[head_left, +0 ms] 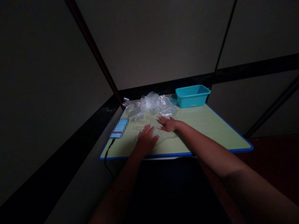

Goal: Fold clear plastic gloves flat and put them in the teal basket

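My left hand point(146, 138) lies palm down near the front of the table, fingers outstretched. Just ahead and to the right, my right hand point(168, 124) is also spread flat, with nothing gripped in it. Under and around both hands is a thin, clear plastic piece point(156, 128), flattened on the tabletop; long finger-like outlines show at its left, but its exact kind is hard to make out. Behind the hands rests a loose, crumpled heap of clear plastic point(153, 102), shiny and wrinkled.
The pale yellow-green table point(217, 133) has a blue edge. At its back right stands a turquoise rectangular bin point(192, 99). A blurred-out phone-like object point(119, 128) lies at the left edge, with a dark cable point(106, 157) hanging down. Walls point(163, 40) stand behind and to the left.
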`<action>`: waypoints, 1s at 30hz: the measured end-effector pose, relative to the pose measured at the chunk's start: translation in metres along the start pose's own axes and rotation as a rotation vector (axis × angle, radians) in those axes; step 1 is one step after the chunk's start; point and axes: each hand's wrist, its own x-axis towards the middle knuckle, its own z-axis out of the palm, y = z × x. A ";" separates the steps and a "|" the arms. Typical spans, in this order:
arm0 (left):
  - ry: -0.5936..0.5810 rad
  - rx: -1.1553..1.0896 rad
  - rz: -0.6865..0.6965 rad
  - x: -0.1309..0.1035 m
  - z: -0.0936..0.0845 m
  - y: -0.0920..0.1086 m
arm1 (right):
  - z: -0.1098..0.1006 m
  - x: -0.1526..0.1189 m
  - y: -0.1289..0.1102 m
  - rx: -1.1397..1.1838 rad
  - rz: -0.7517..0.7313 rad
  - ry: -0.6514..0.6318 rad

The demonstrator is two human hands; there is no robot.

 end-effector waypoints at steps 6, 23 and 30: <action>-0.187 0.185 0.011 0.008 0.014 0.006 | -0.002 -0.003 -0.006 -0.010 0.026 -0.009; -0.086 0.057 -0.082 0.013 0.004 0.000 | -0.004 -0.011 -0.019 -0.047 -0.045 -0.089; -0.165 -0.016 0.093 0.062 0.014 0.013 | -0.001 -0.008 -0.013 -0.021 -0.039 -0.130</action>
